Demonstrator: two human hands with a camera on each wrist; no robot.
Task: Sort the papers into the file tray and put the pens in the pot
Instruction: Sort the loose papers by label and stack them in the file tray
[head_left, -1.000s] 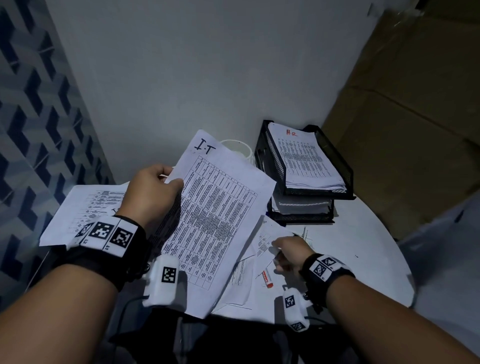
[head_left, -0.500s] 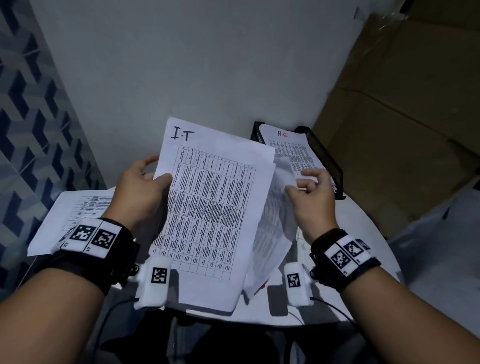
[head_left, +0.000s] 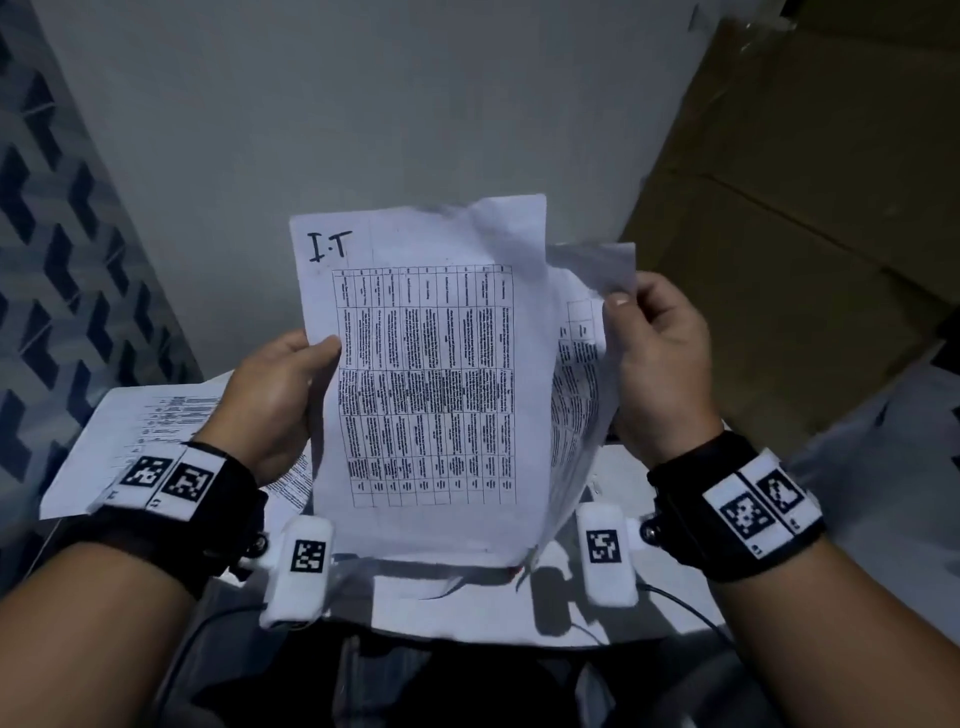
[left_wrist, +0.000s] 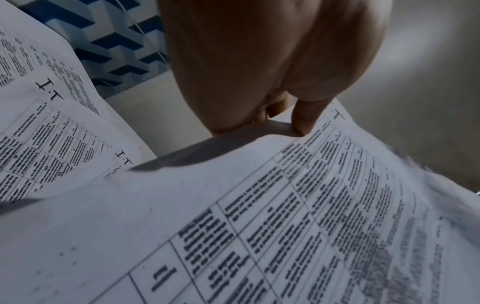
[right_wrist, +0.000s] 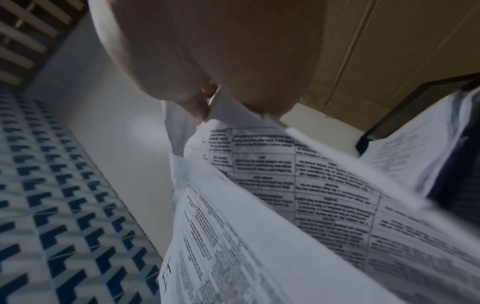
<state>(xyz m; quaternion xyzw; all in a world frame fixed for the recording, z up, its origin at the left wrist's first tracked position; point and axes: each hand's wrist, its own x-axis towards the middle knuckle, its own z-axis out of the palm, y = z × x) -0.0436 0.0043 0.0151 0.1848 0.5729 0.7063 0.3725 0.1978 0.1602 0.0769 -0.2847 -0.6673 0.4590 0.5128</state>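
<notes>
Presently we hold upright above the white bench (head_left: 670, 566): thin crumpled sheet (head_left: 426, 384) marked "I.T", left hand (head_left: 275, 400) pinching its edge; second limp sheet (head_left: 582, 364) behind, right hand (head_left: 660, 364) gripping it.

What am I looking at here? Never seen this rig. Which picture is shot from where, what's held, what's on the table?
No machine: a person works with bare hands and wears three cameras. The head view looks down from the forehead; the other two look along each wrist at the fingers, so they sit very close and are blurred in places.

The left hand grips the left edge of a printed sheet marked I.T, thumb on its face. The right hand pinches a second printed sheet behind it by its upper right edge.

More papers lie on the white table, at the left. The file tray shows only in the right wrist view, with sheets in it. The black bands with square markers belong to the rig.
</notes>
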